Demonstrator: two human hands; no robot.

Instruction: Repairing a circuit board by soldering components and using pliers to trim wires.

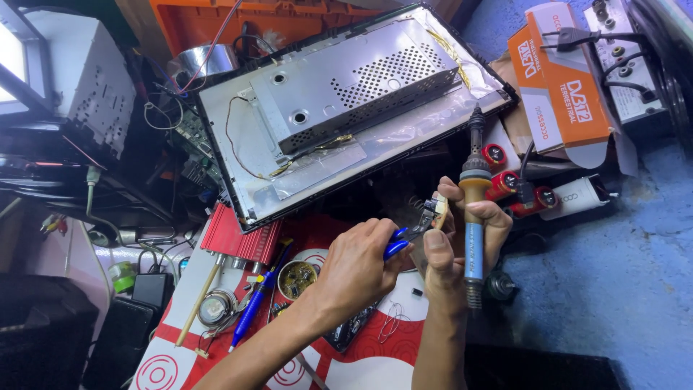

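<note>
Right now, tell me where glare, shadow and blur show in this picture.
Head view: glare whitens the window at upper left; the metal panel shines softly; deep shadow swallows the lower left corner; both hands, left and right, and the soldering iron stay sharp.

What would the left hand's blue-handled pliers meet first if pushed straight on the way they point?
The small part pinched in the right hand, which their tip seems to touch already; just beyond stands the soldering iron. Depth is uncertain.

Matt perforated metal cover (354, 76), glossy red ribbed metal heatsink (238, 237), smooth blue plastic soldering iron handle (473, 249).
</note>
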